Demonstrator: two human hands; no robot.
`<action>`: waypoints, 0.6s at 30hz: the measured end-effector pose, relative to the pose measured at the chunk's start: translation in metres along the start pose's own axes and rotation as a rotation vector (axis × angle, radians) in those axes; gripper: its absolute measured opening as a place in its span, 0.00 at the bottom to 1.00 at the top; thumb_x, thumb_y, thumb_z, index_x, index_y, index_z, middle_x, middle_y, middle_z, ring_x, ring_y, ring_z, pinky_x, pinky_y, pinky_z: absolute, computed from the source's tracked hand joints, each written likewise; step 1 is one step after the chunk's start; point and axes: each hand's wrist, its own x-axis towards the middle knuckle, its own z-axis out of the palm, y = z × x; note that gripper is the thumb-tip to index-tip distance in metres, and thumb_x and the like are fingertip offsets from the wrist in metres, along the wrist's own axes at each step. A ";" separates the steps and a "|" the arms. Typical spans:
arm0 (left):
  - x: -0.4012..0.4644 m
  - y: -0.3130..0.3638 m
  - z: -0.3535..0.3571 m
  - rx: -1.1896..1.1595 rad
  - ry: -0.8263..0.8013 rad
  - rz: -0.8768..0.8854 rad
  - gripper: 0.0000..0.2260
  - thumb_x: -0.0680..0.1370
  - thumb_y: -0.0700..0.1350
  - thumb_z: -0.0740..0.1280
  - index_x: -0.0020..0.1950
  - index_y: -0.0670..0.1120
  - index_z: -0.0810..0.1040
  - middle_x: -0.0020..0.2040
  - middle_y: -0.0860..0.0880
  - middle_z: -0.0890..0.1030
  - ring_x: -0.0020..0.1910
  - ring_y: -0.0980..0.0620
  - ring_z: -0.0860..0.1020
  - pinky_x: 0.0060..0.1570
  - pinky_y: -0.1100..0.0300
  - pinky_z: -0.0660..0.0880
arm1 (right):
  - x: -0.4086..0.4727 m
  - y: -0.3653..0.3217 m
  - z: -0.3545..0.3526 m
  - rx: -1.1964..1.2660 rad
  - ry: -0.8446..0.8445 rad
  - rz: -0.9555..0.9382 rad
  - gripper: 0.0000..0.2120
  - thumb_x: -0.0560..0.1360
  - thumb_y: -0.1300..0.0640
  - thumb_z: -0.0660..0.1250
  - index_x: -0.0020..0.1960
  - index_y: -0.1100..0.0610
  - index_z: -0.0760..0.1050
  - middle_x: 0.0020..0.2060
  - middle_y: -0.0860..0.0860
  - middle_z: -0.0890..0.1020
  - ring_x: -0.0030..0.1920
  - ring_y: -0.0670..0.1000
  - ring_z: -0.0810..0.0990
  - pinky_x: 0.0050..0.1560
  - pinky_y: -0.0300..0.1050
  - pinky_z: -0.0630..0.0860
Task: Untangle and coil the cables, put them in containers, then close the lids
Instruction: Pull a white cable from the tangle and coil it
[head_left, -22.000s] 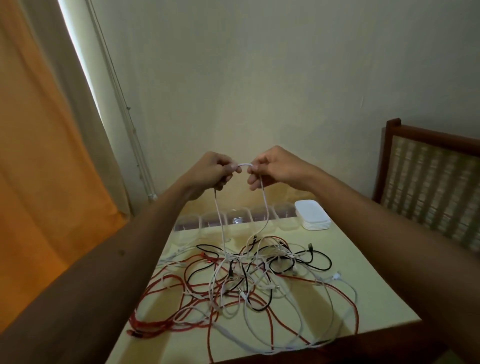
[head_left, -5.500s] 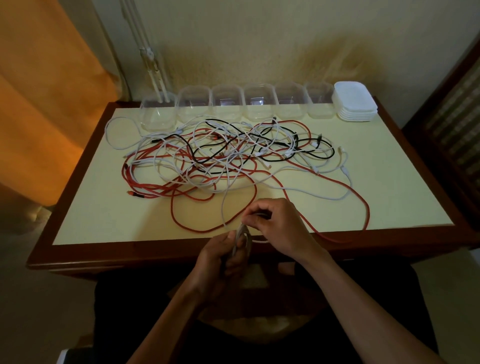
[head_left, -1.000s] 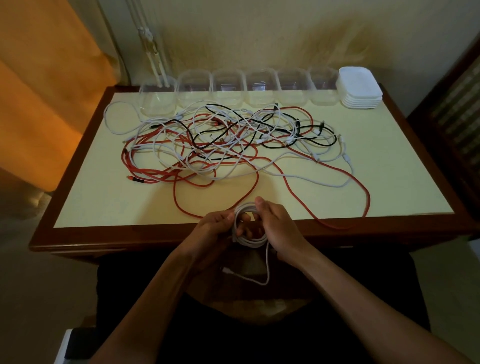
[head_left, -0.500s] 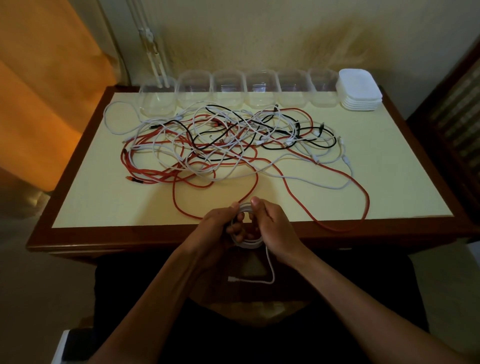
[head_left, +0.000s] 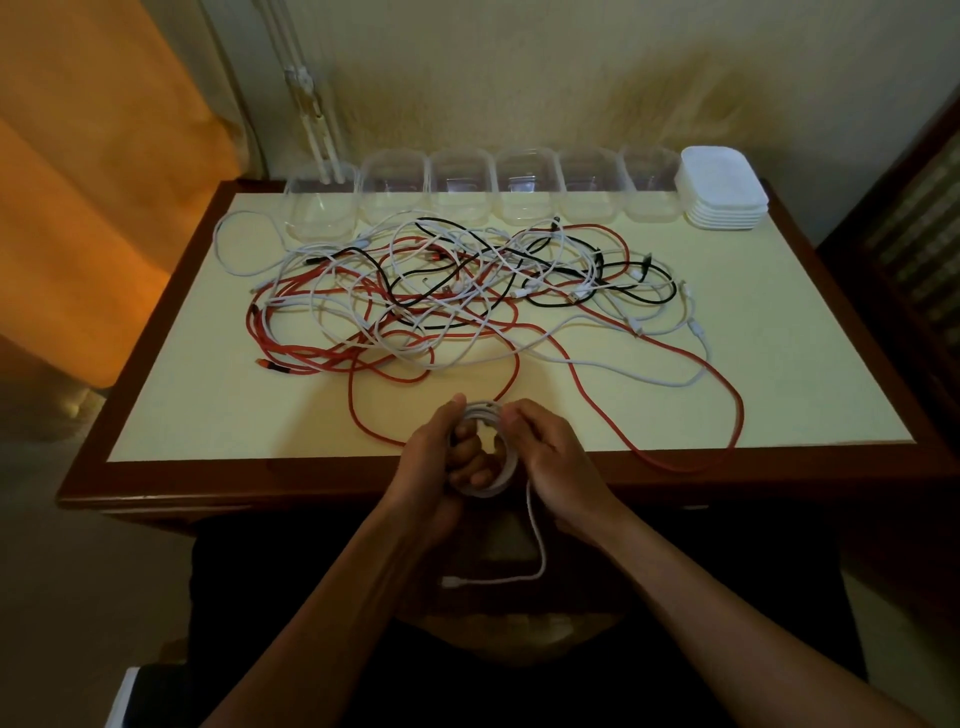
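Note:
A white cable coil (head_left: 506, 480) sits between my hands at the table's near edge. My left hand (head_left: 434, 462) grips the coil with fingers through its middle. My right hand (head_left: 553, 454) pinches the coil's top right. A short white tail with a plug (head_left: 453, 581) hangs below the coil over my lap. A tangle of red, white and black cables (head_left: 467, 296) covers the middle of the table. Several clear open containers (head_left: 462, 189) stand in a row along the far edge, with a stack of white lids (head_left: 724, 187) at their right end.
The cream table top (head_left: 810, 338) has a dark wooden rim. One red cable loop (head_left: 735, 410) reaches over the near right rim. An orange curtain (head_left: 93, 156) hangs at the left and a wooden chair back (head_left: 924, 223) stands at the right.
Over the last second the hanging tail has grown shorter as another turn went onto the coil. Both hands stay at the near edge; 22 seconds ago they held the cable up high.

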 end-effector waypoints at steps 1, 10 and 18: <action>0.003 0.002 -0.003 -0.025 0.035 0.003 0.19 0.83 0.51 0.58 0.33 0.47 0.64 0.24 0.52 0.58 0.22 0.55 0.57 0.25 0.62 0.59 | -0.001 0.001 -0.004 -0.008 -0.017 0.009 0.11 0.83 0.54 0.59 0.56 0.58 0.77 0.42 0.59 0.81 0.42 0.58 0.80 0.42 0.52 0.77; 0.001 0.008 0.001 -0.034 -0.026 -0.036 0.20 0.83 0.52 0.57 0.31 0.48 0.63 0.24 0.53 0.57 0.20 0.56 0.55 0.22 0.63 0.54 | 0.001 0.004 -0.027 -0.481 0.043 0.011 0.06 0.76 0.56 0.72 0.51 0.55 0.86 0.37 0.41 0.80 0.38 0.38 0.79 0.39 0.28 0.70; 0.004 0.003 0.008 0.270 -0.094 0.181 0.20 0.84 0.53 0.53 0.38 0.41 0.70 0.31 0.45 0.70 0.29 0.50 0.72 0.32 0.59 0.74 | -0.004 -0.009 -0.023 0.297 -0.079 0.309 0.11 0.79 0.67 0.62 0.52 0.65 0.83 0.48 0.61 0.85 0.52 0.60 0.85 0.55 0.51 0.81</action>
